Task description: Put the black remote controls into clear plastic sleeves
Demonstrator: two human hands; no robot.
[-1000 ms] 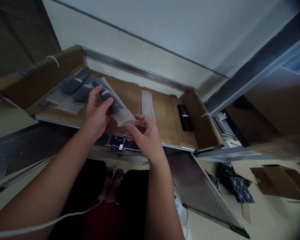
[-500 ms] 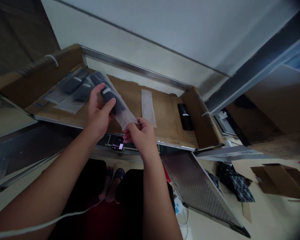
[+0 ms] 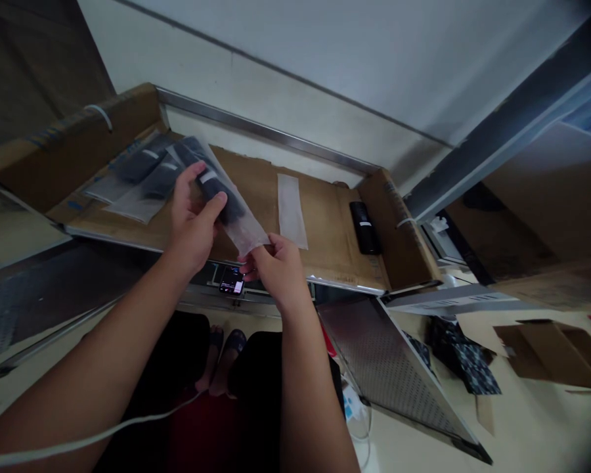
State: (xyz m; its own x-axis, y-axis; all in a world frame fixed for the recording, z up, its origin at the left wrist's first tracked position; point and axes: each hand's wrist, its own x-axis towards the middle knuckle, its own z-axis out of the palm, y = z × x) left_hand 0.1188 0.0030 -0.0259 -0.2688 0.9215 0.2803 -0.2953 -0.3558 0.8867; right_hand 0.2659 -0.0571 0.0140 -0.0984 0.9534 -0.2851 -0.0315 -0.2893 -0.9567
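Observation:
My left hand is closed around a clear plastic sleeve with a dark, rounded-ended item inside. A small white label shows on that item between my thumb and fingers; its kind is unclear. My right hand pinches the lower end of the same sleeve. Two more sleeved dark items, a far bagged one and a nearer bagged one, lie to the left on the cardboard. Right of my hands lies a flat, empty-looking translucent sleeve. Farther right rests a bare black item with a white label.
Cardboard lines the shallow tray, with raised sides at left and right. Below its front edge sits a lit phone. A perforated metal panel slants at lower right. An open carton is on the floor. A white cable crosses my lap.
Both hands keep hold of the sleeve, and their positions are nearly the same. The right fingers have shifted slightly at the sleeve's lower end. The whole view has moved a little.

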